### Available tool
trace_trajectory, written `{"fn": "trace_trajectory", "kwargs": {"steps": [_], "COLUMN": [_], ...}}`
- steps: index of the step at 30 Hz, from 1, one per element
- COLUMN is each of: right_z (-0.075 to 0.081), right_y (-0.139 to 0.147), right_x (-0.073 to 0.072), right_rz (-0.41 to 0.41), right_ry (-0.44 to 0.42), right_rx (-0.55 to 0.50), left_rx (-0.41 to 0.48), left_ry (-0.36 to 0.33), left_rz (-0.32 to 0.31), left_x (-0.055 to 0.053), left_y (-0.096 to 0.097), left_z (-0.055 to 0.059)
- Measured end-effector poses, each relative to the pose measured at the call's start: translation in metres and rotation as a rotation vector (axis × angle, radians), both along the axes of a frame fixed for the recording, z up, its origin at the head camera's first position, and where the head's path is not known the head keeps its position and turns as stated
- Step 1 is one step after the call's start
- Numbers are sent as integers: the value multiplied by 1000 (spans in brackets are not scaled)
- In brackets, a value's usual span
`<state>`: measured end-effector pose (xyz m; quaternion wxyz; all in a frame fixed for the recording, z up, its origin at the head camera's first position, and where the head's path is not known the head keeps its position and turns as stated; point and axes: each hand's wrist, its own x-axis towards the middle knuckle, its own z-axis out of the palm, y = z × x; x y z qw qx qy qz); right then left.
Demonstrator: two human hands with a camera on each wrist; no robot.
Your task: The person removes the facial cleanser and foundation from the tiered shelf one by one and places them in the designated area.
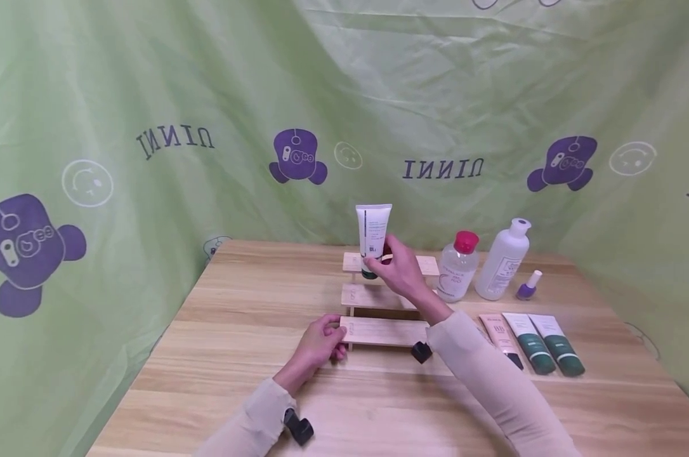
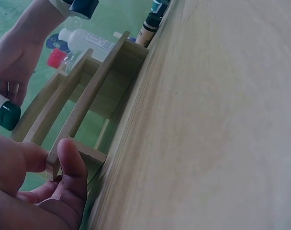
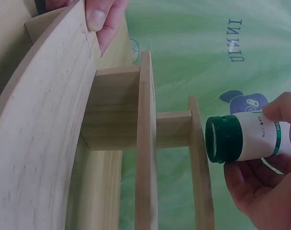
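A white squeeze tube (image 1: 373, 230) with a dark green cap (image 3: 224, 139) is gripped in my right hand (image 1: 400, 270), upright with the cap down. It hangs close over the top step of a three-tier wooden display stand (image 1: 384, 331). In the right wrist view the cap is just beside the edge of the farthest tier. My left hand (image 1: 317, 346) pinches the left end of the lowest step; in the left wrist view the thumb and fingers (image 2: 72, 165) close around that wooden end.
Right of the stand are a clear bottle with a red cap (image 1: 457, 270), a white bottle (image 1: 502, 260) and a purple nail polish bottle (image 1: 529, 285). Nearer lie a pink BB tube (image 1: 500, 333) and two green-and-white tubes (image 1: 530, 343). A green curtain (image 1: 236, 184) hangs behind the table.
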<state>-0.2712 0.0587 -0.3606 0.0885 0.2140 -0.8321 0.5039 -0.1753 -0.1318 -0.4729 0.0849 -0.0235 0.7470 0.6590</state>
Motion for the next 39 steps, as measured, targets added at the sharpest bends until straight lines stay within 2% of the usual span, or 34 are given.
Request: {"fn": "trace_trajectory", "kwargs": {"steps": [3,10,17,23,32,39], "right_z": [1,-1,-3,-9,-20,-30], "right_y": [5,28,68,100,125,138], "right_x": [7,26,45,60,75,78], "right_rz": [0,-58,-124,-191,-253,-283], "right_ry": [-5,2,50,53,-13,7], "right_rx": [-5,5,2,31,71,100], "left_rx": [12,5,11,9,23,12], "left_ry": [5,-12,-23,-30,-27,-24], "left_rz": [-2,-5,-10,-4,-1,-6], "left_x": [0,-2,-4,-4,-4,-5], "left_y": [0,-2,0,-1,-4,-3], "left_z": [-1,-1,0,-2,-2,-1]}}
